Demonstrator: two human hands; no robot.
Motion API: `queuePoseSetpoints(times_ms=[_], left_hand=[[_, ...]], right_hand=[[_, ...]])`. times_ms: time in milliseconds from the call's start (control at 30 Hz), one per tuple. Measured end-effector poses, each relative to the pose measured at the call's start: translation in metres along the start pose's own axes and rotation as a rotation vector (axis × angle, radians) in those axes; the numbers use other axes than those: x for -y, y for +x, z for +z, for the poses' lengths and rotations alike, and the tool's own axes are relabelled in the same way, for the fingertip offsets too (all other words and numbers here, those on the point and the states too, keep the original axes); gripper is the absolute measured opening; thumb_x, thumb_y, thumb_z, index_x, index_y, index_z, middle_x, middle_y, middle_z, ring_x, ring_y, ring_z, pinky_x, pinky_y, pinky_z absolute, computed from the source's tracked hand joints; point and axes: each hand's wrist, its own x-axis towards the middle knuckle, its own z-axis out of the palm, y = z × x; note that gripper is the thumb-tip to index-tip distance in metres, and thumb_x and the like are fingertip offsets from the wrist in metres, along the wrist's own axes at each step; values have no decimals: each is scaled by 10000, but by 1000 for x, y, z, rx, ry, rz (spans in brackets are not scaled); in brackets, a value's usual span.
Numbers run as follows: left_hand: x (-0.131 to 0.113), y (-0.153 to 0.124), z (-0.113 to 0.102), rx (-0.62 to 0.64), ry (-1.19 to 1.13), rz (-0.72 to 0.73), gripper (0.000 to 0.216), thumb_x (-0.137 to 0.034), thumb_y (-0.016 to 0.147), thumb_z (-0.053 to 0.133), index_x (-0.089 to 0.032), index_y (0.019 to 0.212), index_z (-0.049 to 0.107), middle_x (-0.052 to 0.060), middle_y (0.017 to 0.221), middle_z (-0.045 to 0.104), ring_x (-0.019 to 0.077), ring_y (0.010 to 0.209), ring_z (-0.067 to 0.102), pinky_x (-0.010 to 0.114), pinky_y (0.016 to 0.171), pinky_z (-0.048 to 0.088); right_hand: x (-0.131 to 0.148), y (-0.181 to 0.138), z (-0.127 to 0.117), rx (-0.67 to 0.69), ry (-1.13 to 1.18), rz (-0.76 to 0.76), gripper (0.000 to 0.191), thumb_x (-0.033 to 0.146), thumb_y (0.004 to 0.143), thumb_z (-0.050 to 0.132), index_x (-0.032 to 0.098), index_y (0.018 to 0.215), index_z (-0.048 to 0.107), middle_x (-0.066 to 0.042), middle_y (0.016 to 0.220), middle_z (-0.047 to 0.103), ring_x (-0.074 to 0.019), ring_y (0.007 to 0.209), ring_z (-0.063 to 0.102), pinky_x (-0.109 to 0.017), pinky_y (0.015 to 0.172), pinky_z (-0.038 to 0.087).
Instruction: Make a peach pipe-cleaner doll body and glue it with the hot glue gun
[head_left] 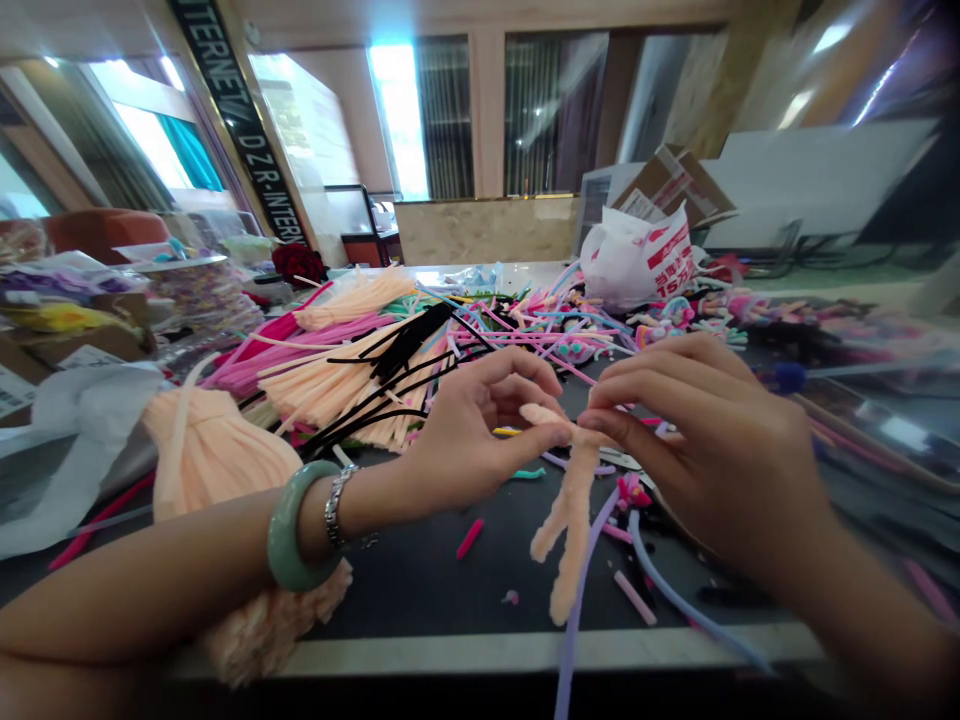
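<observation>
Between my hands hangs a peach pipe-cleaner figure (577, 500), its two fuzzy legs pointing down and one short arm sticking out to the left. My left hand (487, 415) pinches it near the top, thumb and fingertips closed together. From the other side my right hand (697, 430) grips the figure's upper part, and its fingers hide some of it. Just below, a small pink piece (634, 491) lies on the dark table with a lilac pipe cleaner (589, 570) beside it, partly behind the figure's longer leg.
A thick bundle of peach pipe cleaners (217, 450) lies under my left forearm. Farther back are pink pipe cleaners (315, 350), black ones (409, 345) and a mixed heap. A white plastic bag (626, 260) stands behind. A short pink offcut (470, 538) rests near the table's front edge (420, 655).
</observation>
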Motion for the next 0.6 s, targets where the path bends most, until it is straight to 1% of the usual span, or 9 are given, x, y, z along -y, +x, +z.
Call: queuePoseSetpoints(times_ms=[133,200,300,367,500,600], left_hand=[[1,-1,-1,110,-107,10,261,-111,703,729,-172,887,553,7,804,644,113,720,667,215,680,557],[1,-1,-1,142,-147,21,245,-104,706,726,-165,874,559,6,799,634,112,720,665,219,685,564],[0,1,-1,150,-192,40,221,-92,708,721,-156,845,560,0,776,630,102,702,657,217,682,571],[1,2,-1,146,-220,47,224,-84,704,722,-155,835,555,0,777,638,102,703,658,222,687,577],[3,3,-2,154,-250,49,228,-71,701,721,-151,834,554,8,800,655,104,714,664,225,695,579],[4,3,-2,145,-246,56,224,-72,695,726,-147,830,563,15,814,659,106,719,665,219,690,576]], right_hand=[[-2,1,-3,61,101,47,95,212,832,628,172,746,618,-23,785,663,-166,791,556,-306,772,421],[-3,1,-4,117,177,132,110,238,841,614,181,748,625,-11,789,664,-156,780,571,-284,731,425],[-4,2,-5,227,293,317,136,272,845,601,196,735,626,20,746,651,-121,691,571,-247,637,412],[-4,3,-5,291,342,406,162,296,843,596,199,717,627,37,684,627,-101,622,542,-232,588,392],[-5,6,-3,365,459,478,183,299,834,594,189,692,627,42,628,590,-87,587,505,-217,545,369],[-7,4,1,371,558,515,186,323,836,582,180,729,634,26,642,600,-94,581,514,-220,522,375]])
